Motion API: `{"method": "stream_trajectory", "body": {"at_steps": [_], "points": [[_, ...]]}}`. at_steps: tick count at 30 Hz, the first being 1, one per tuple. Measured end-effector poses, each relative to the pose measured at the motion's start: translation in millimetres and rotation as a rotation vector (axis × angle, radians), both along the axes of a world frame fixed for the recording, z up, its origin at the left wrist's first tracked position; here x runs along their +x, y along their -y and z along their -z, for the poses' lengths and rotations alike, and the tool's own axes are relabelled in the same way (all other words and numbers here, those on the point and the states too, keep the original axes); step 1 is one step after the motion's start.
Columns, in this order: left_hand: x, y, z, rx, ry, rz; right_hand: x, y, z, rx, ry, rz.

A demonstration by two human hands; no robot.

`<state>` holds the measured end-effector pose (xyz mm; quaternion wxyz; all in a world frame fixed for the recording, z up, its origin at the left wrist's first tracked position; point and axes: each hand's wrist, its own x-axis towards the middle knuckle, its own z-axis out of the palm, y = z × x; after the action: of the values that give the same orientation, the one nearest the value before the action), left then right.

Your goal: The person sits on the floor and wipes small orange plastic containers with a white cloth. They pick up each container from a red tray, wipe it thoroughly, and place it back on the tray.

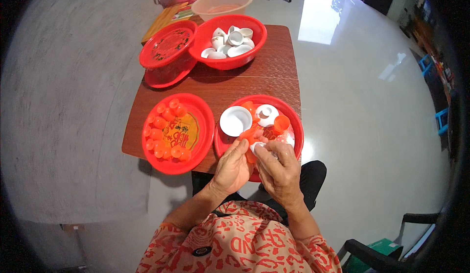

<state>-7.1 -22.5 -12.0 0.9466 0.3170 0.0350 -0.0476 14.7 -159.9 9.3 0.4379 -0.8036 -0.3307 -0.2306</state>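
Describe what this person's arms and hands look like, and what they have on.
Both forearms are bare from the elbow down. The left hand and right hand wear no gloves; no rings or watch show. Short sleeves belong to a red-orange top with a cream pattern.

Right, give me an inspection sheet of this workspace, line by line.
Surface: dark brown wooden table, over a glossy pale floor.
Job's things: small white cup at the right hand; orange plastic piece at the left; red round plastic tray with a white bowl.
Clutter: red tray of small orange cups; red basin of white cups; empty red basin; clear basin.
Grippers: left hand and right hand pinch items together.
Cables: nothing seen.
Surroundings: black chair, grey mat.
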Motion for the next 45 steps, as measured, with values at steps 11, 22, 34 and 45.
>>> {"method": "stream_trajectory", "body": {"at_steps": [11, 22, 34, 45], "points": [[-5, -4, 2, 0.037, 0.002, -0.034, -9, 8, -6, 0.048, -0.018, -0.110], [-6, -6, 1, 0.124, 0.032, -0.056, -7, 3, 4, 0.062, -0.069, -0.145], [8, -24, 11, 0.096, 0.059, -0.172, 12, 11, 34, -0.246, -0.109, 0.022], [-8, -13, 29, 0.500, 0.122, -0.123, 6, 4, 8, -0.083, -0.274, 0.042]]}}
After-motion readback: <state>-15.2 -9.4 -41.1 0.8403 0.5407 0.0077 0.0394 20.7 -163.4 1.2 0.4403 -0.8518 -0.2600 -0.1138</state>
